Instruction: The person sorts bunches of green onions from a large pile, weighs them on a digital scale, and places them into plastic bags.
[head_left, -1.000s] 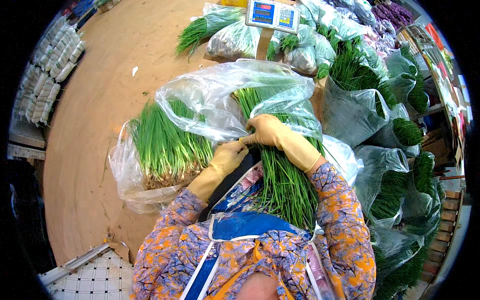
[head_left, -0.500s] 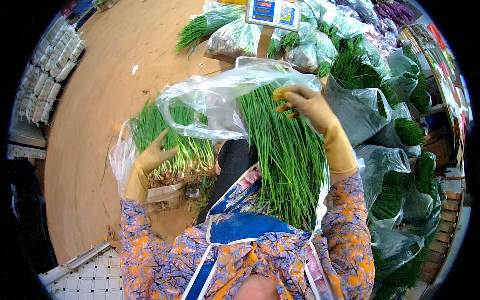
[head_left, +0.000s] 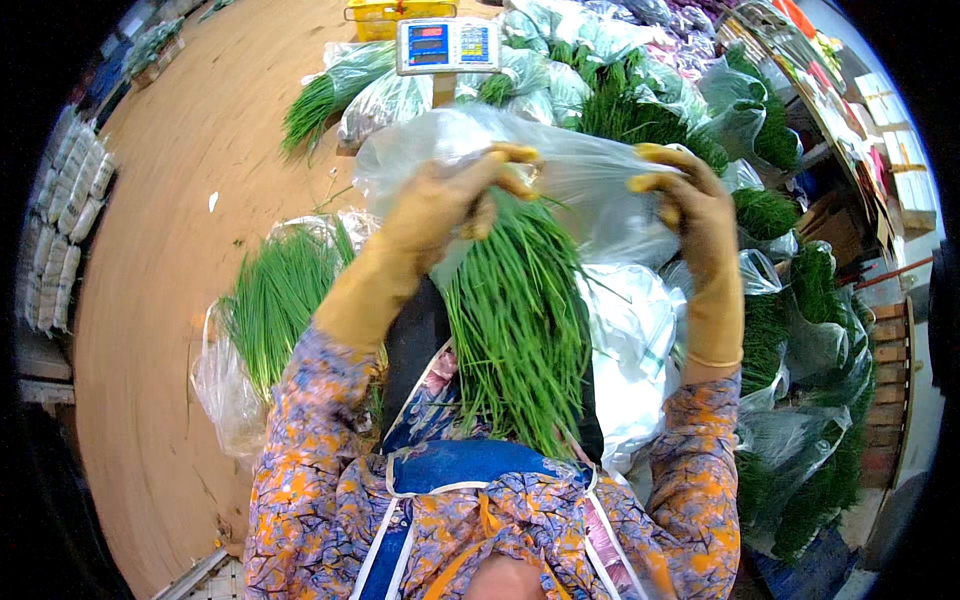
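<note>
A clear plastic bag (head_left: 590, 180) is stretched across in front of me, over the far end of a bunch of scallions (head_left: 520, 340) lying on my lap. My left hand (head_left: 455, 200), in a tan rubber glove, pinches the bag near its left part, just above the bunch. At its right side, my right hand (head_left: 695, 205), gloved the same way, has its bent fingers closed on the plastic. The far end of the bunch is partly hidden by the bag and my left hand. Beyond my left forearm stands another bunch of scallions (head_left: 275, 300) in a crumpled clear bag (head_left: 225, 390).
A digital scale display (head_left: 448, 45) stands ahead, with bagged greens (head_left: 390, 105) around its post and a yellow crate (head_left: 375, 20) behind. White plastic bags (head_left: 630, 365) lie right of my lap. Several bagged green bunches (head_left: 790, 470) line the right; white packs (head_left: 65, 210) are stacked far left.
My left hand has moved right, from beside the other bunch to the bag, and closed on it. My right hand has moved right, off the scallions, spreading the bag sideways. The view has shifted.
</note>
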